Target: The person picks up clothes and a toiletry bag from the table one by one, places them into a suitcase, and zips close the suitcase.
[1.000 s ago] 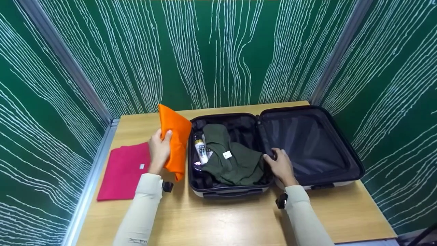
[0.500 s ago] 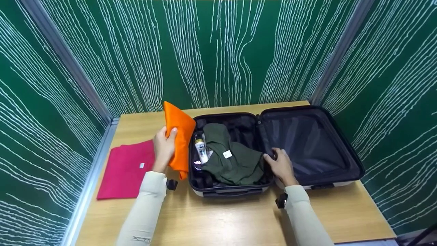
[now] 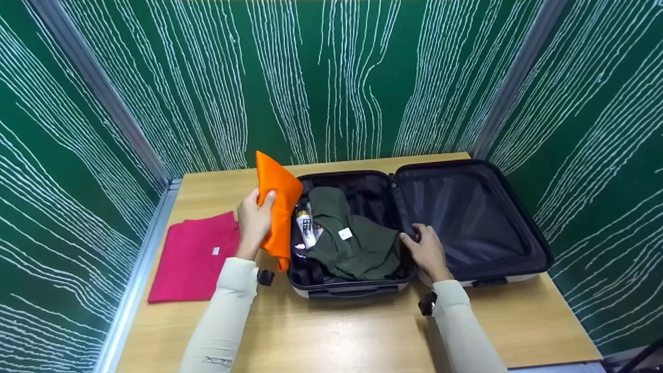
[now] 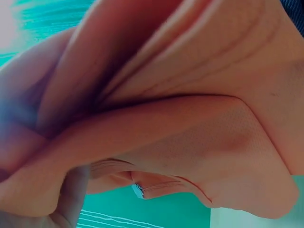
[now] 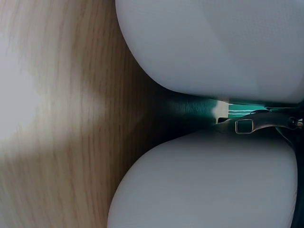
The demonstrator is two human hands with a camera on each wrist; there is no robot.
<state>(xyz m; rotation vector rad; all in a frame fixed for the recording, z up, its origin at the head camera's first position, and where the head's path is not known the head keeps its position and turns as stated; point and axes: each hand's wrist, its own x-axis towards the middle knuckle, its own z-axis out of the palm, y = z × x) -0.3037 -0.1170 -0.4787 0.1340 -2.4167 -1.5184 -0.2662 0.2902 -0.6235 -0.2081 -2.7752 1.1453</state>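
Note:
My left hand (image 3: 254, 221) holds a folded orange garment (image 3: 282, 194), thumb on top, beside the left rim of the open suitcase (image 3: 352, 289). In the left wrist view the orange cloth (image 4: 199, 133) hangs in folds and fills most of the picture. A dark green garment (image 3: 362, 248) with a white tag lies in the suitcase's left half, partly over a white tube with a gold band (image 3: 305, 228). My right hand (image 3: 427, 251) rests on the suitcase's middle edge, between the two halves, thumb close to the green garment. In the right wrist view its fingers are out of sight.
A folded pink garment (image 3: 194, 264) lies on the wooden table (image 3: 331, 331) at the left. The suitcase's lid half (image 3: 466, 223) lies spread to the right. In the right wrist view, white shells (image 5: 204, 185) flank a gap with a buckle (image 5: 244, 126). Green panels (image 3: 342, 83) enclose the table.
My left hand has shifted right and slightly away from me with the orange garment, which now overlaps the suitcase's left rim in the head view. The right hand has stayed put.

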